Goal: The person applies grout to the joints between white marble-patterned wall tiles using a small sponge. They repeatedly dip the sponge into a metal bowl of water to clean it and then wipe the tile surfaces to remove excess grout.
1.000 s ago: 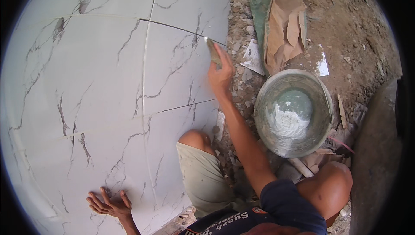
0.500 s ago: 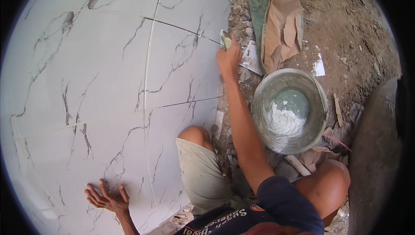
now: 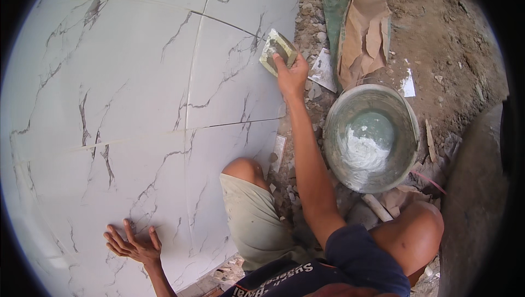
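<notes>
My right hand (image 3: 291, 75) reaches forward and grips a greenish sponge block (image 3: 278, 51) smeared with white paste, holding it at the right edge of the white marble-patterned floor tiles (image 3: 126, 95). My left hand (image 3: 133, 244) lies flat with spread fingers on a tile near the lower left. My bent left knee (image 3: 245, 170) rests at the tile edge. Thin joints run between the tiles.
A grey bucket (image 3: 404, 116) with white paste inside stands on the dirt at the right. Torn brown paper and a green cloth (image 3: 358, 24) lie beyond it among rubble and stones. A grey curved surface (image 3: 476, 209) rises at the far right.
My right hand has moved further forward along the tile edge with the sponge, and the sponge now shows more fully. My left hand stays pressed on the tile.
</notes>
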### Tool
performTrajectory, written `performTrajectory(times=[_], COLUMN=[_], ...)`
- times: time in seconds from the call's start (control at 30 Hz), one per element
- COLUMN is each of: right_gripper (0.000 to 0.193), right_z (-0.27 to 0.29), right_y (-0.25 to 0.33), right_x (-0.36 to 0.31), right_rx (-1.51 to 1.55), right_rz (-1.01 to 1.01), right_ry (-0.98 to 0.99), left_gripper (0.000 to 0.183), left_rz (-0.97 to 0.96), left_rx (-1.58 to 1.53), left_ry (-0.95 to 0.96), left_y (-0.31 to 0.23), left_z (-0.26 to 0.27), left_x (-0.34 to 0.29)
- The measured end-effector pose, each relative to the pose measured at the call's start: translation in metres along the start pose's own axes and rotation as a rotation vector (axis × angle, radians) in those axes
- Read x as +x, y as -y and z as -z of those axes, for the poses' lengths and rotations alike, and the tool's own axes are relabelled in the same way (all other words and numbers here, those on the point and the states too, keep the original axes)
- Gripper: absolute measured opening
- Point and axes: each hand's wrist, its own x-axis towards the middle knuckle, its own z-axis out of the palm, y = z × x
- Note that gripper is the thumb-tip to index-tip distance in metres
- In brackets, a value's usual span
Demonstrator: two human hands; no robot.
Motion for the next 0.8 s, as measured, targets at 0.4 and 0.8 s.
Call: performTrajectory(times=[0.4, 0.8], right_gripper=[0.060, 0.052], right_z=[-0.002, 0.000], right_y=[-0.044, -0.026], right_x=[0.024, 0.032], right_rx=[-0.595, -0.803], right_rz=[0.505, 0.290], right_ry=[-0.127, -0.177], left_gripper=[0.072, 0.071], left_rz=[-0.003, 0.010], left_rx=[0.012, -0.002], left_ry=[0.002, -0.003], left_y=[0.000, 0.002], left_z=[0.001, -0.002], left_x=[-0.002, -0.005])
